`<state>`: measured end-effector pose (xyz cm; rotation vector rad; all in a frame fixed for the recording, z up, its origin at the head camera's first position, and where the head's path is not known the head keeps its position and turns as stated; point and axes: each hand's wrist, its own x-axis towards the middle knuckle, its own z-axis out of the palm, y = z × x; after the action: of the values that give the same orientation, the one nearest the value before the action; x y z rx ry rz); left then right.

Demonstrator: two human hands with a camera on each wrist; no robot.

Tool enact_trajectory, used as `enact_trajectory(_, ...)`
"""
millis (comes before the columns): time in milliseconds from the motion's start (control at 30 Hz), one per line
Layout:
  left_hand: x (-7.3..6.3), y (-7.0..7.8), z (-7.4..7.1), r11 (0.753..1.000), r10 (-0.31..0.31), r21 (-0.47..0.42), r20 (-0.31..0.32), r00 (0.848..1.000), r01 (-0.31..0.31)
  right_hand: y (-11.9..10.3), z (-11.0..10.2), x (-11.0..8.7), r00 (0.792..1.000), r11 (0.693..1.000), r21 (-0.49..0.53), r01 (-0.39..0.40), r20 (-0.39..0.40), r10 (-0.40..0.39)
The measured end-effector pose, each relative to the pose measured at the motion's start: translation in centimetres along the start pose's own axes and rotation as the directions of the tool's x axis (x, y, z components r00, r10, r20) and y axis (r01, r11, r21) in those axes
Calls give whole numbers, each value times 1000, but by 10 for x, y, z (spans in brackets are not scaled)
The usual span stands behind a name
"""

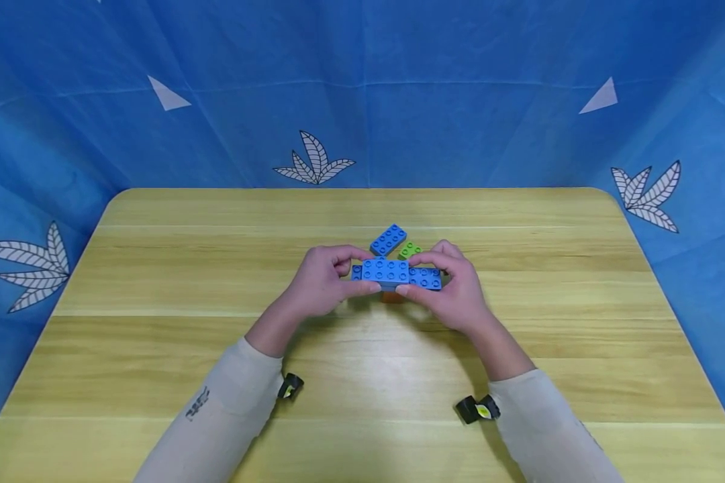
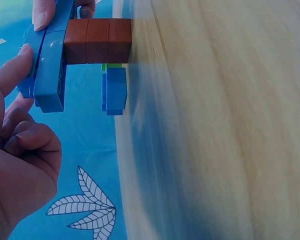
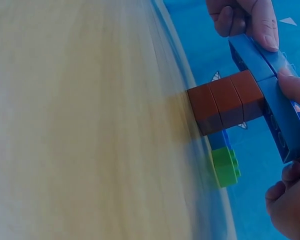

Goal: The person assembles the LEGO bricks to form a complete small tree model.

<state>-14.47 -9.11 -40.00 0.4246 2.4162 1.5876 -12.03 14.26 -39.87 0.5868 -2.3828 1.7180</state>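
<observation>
A blue eight-stud building brick (image 1: pixel 385 272) lies across the top of a small build, bridging two blue bricks that stick out to the left and right (image 1: pixel 425 278). Under these stands a column of three brown bricks (image 2: pixel 97 41), upright on the table. My left hand (image 1: pixel 323 282) pinches the top brick's left end, thumb along the near side and index finger at the far side. At the other end my right hand (image 1: pixel 456 285) pinches the same brick, its thumb near the left thumb. In the right wrist view, the seam between the two lower blue bricks (image 3: pixel 287 117) sits over the column.
Behind the build, a loose blue brick (image 1: pixel 389 239) and a smaller lime green brick (image 1: pixel 409 250) lie on the wooden table (image 1: pixel 157 282). A blue patterned cloth (image 1: pixel 362 94) hangs beyond the table's far edge.
</observation>
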Motion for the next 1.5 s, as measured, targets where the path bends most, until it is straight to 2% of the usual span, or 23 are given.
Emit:
enact_trajectory(100,-1,1,1,1000,4,7,-2,1000,-4,4,0,0,1000,1000,-20,9,6,-9)
enact_trajectory(333,0,-1,2,999,28,26,-4,1000,-28,35,-1,2,999,998,-54,43,22,-41)
enact_trajectory(500,0,-3,1,998,40,49,-6,999,-40,40,-1,1,999,999,-39,26,33,-25)
enact_trajectory(667,-2,-6,0,999,6,48,-5,1000,-6,42,1,0,999,999,-36,-6,35,7)
enact_trajectory(833,-2,-9,-2,998,-1,58,-4,1000,1,43,1,0,1000,1000,6,-2,30,2)
enact_trajectory(1000,-2,-7,-3,996,3,86,19,1000,-4,47,-4,-1,1000,987,163,12,-3,-11)
enact_trajectory(1067,-3,-6,-5,995,-3,99,26,1000,0,50,-6,-1,999,972,235,-17,-29,25)
enact_trajectory(1133,-4,-6,-6,994,-8,109,30,1000,5,54,-8,0,995,952,296,-78,-39,93)
enact_trajectory(1267,-5,-5,-8,992,-9,125,38,999,4,63,-11,2,971,922,313,-227,6,237)
enact_trajectory(1400,-5,-5,-11,991,-10,133,45,999,4,66,-14,4,940,915,218,-341,73,333)
enact_trajectory(1500,-6,-5,-12,993,-12,122,48,999,6,69,-15,9,927,919,134,-371,112,358)
